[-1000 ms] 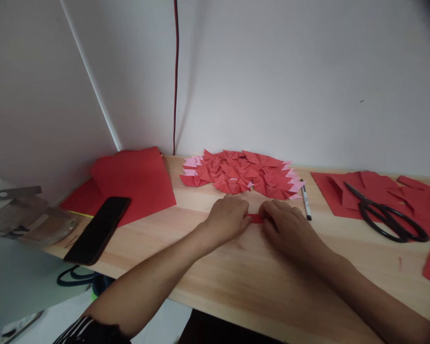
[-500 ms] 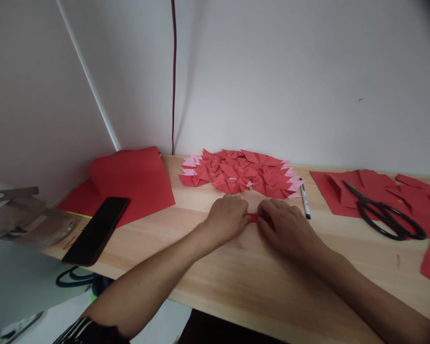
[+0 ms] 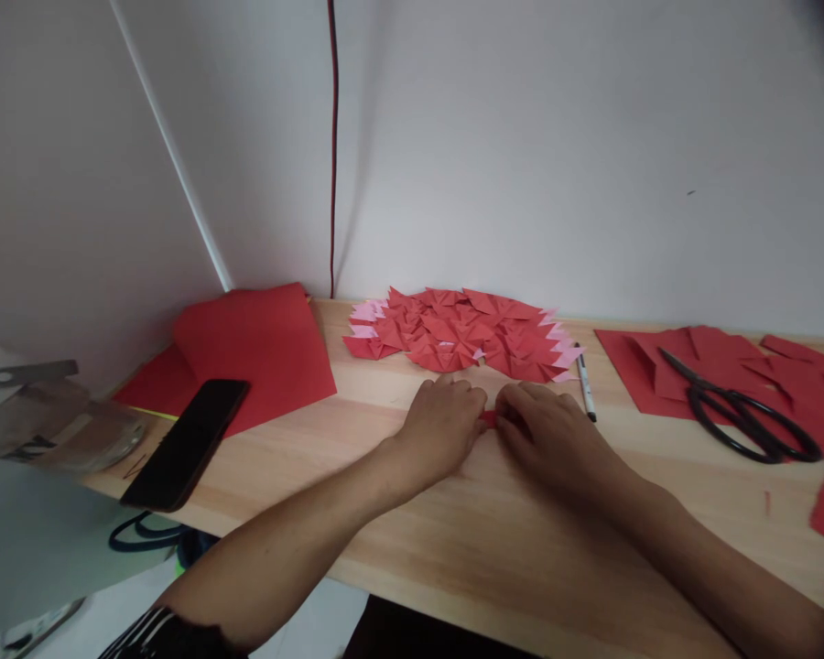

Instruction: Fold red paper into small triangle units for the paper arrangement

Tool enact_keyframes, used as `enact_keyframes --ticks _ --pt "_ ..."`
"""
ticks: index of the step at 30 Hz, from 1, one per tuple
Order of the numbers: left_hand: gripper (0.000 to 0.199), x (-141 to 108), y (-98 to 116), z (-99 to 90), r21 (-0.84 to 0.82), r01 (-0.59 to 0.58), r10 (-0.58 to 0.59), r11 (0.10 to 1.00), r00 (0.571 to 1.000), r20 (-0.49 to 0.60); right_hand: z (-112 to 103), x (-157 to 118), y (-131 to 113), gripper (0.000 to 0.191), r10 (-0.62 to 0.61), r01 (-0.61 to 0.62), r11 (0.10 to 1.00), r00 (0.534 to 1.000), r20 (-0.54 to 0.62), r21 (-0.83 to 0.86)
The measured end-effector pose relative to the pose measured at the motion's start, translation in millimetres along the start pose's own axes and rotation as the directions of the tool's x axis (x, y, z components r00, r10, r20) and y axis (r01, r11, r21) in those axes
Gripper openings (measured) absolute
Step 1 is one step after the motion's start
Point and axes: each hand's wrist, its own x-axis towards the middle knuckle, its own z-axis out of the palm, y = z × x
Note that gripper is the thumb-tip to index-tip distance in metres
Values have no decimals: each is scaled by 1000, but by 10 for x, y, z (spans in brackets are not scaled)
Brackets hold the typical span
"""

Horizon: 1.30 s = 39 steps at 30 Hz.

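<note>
Low over the middle of the wooden table, both my hands have their fingers curled onto one small piece of red paper. My left hand grips its left side, and my right hand grips its right side. Only a narrow red strip shows between them; the rest is hidden under the fingers. Just beyond the hands lies a cluster of folded red and pink paper pieces, with pointed pink tips at both ends.
A marker pen lies right of the cluster. Black-handled scissors rest on red paper pieces at the right. Leftward are large red sheets, a black phone and a clear container. A cable hangs along the wall.
My left hand has shifted slightly right, toward my right hand, so less of the red paper shows between them. The things on the table keep their places.
</note>
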Motion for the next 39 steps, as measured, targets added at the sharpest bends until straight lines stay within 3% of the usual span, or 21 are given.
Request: enact_keyframes --ticks 13,24,27,31,39 --pt "12 10 -106 -48 -126 55 -49 990 997 52 -5 8 -20 9 20 -20 1000 1000 8 -9" --pt "7 38 -62 7 -35 97 -96 995 995 30 -13 3 -39 9 31 -31 999 1000 6 -34" --pt "8 24 -51 38 -27 38 -39 999 999 -10 -5 3 -35 9 28 -28 999 1000 9 -44" --pt "21 -6 2 39 5 -127 127 992 992 -25 4 2 -8 10 19 -19 999 1000 8 -26" --pt "12 -93 82 -74 168 -295 284 941 955 86 -12 7 43 11 -22 22 1000 1000 6 5"
